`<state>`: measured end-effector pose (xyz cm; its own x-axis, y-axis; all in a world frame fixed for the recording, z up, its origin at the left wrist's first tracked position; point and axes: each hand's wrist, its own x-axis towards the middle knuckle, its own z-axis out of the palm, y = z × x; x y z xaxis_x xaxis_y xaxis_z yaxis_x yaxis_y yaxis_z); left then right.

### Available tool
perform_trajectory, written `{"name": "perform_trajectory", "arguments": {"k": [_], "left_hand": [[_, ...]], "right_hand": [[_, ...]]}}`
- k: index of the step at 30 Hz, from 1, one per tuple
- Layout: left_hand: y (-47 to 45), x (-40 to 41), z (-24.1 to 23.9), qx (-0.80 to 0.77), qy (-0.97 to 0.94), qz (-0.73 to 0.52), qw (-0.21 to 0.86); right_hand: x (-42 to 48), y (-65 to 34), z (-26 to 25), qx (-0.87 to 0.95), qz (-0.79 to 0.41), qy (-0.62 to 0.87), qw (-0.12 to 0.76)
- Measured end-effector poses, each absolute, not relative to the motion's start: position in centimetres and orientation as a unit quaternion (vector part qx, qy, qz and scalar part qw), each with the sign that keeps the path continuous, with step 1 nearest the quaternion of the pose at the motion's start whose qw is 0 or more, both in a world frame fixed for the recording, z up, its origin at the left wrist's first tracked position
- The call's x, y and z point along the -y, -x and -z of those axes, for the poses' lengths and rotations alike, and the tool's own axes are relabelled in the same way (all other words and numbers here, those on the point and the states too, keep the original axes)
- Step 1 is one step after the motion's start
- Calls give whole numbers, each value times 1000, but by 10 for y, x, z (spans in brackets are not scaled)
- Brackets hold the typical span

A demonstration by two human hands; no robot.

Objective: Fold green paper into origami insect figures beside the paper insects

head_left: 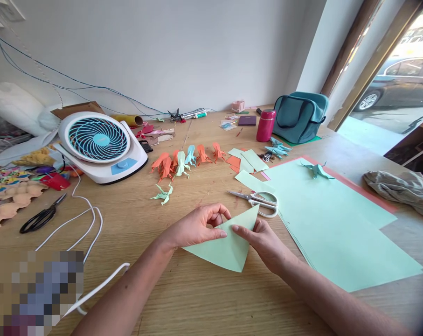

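Wooden table by white wall, cluttered with origami.
Left hand and right hand fingers pinch folded green paper; scissors, fan, green sheets nearby.

- The wooden table was big and light brown.
- A white fan with a blue middle stood on it at the left.
- Black scissors lay near the fan, beside a white cord.
- White-handled scissors lay in the middle.
- A stack of big green sheets lay flat at the right, with a little paper animal on top.
- A row of orange and green paper animals sat behind the middle.
- A green folded triangle lay at the front.
- A red bottle and a teal bag stood at the back.
- A grey cloth lay at the far right.
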<state>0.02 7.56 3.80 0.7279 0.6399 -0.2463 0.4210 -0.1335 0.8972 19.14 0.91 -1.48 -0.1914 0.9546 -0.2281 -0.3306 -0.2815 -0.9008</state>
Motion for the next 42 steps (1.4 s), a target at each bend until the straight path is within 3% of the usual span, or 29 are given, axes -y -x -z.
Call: {"name": "perform_trajectory", "arguments": {"k": [9, 15, 23, 34, 37, 42], "left_hand": [[2, -74, -43, -355, -762, -57, 538], [6, -78, -44, -351, -757, -30, 550], [17, -85, -45, -368, -791, -6, 489], [18, -81, -45, -334, -854, 40, 397], [15, -80, -40, -331, -866, 2, 375], [17, -94, -36, -383, -859, -191, 283]], "right_hand": [[-11, -193, 9, 338, -628, 462, 527], [-12, -195, 6, 347, -637, 450, 521], [-14, -197, 11, 381, -619, 455, 515], [-13, -195, 20, 631, -516, 458, 355], [-11, -193, 20, 653, -485, 470, 342], [-17, -197, 17, 582, -502, 520, 372]]}}
